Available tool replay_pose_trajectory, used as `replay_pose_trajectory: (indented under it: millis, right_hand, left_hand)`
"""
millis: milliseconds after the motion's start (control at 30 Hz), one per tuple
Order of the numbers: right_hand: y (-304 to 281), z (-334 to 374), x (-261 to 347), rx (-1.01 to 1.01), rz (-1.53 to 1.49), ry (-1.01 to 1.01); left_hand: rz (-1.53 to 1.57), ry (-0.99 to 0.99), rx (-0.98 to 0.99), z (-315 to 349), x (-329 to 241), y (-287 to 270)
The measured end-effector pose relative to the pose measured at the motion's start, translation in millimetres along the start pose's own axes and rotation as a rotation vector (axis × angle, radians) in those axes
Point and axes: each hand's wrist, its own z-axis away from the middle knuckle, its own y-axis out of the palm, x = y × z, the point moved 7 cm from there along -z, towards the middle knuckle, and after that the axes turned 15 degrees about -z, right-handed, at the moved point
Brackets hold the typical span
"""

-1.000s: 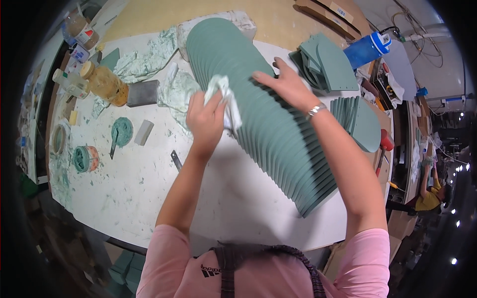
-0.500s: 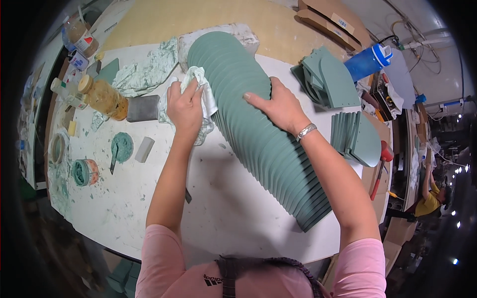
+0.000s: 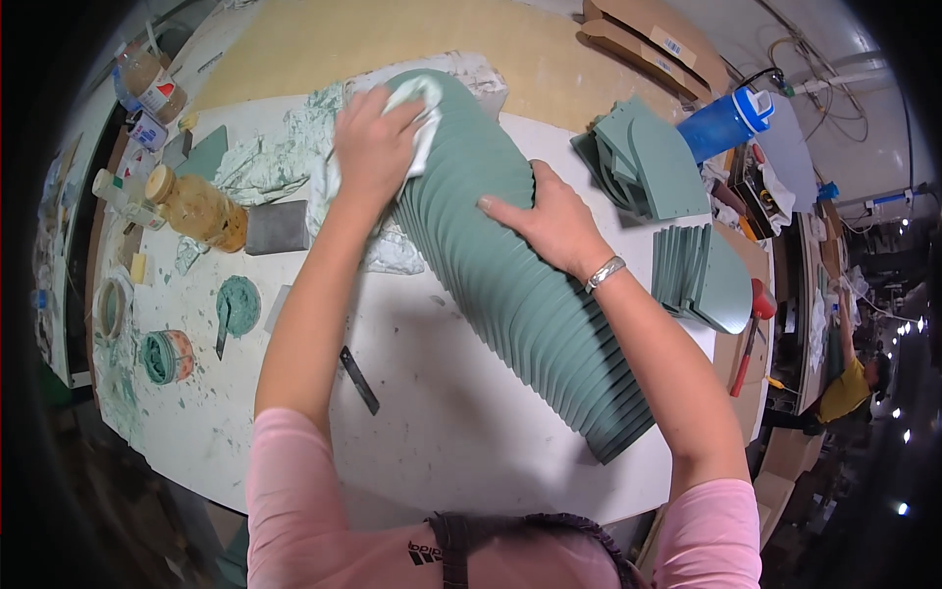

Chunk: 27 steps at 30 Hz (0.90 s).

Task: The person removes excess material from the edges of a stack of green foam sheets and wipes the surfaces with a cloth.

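A long fanned row of green curved panels (image 3: 491, 250) slants across the table, each overlapping the one beside it. My left hand (image 3: 376, 145) is closed round a bunched white cloth (image 3: 424, 103), pressed on the upper left edge of the row. My right hand (image 3: 559, 218) clasps the row's right edge; its thumb lies on top, and the fingers are partly hidden over the side. The far end leans on a white, smudged block (image 3: 481, 80). More of the stained cloth (image 3: 280, 152) lies left of my left hand.
At left are a green putty tub (image 3: 162, 355), a putty lid with a spatula (image 3: 238, 304), and an amber-filled bottle (image 3: 201, 211). A dark blade (image 3: 359, 381) lies near my left forearm. At right are more green panels (image 3: 702, 275), a blue bottle (image 3: 721, 126) and a red mallet (image 3: 756, 324).
My left hand has moved up the row with the white cloth, away from me. The dark blade shows more now. My right hand has stayed nearly in place.
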Motion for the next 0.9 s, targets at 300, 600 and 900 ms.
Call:
replay_pose_trajectory:
  millis: [300, 600, 900]
  right_hand:
    - [-7, -2, -12, -0.059, -0.026, -0.008]
    - [1, -3, -8, -0.036, -0.064, -0.017]
    - [0, -3, -4, -0.026, -0.037, -0.005]
  left_hand:
    - [0.112, -0.059, 0.048, 36, 11, -2]
    - [0.045, -0.078, -0.024, -25, 1, 27]
    - [0.025, -0.236, 0.032, 3, 37, 23]
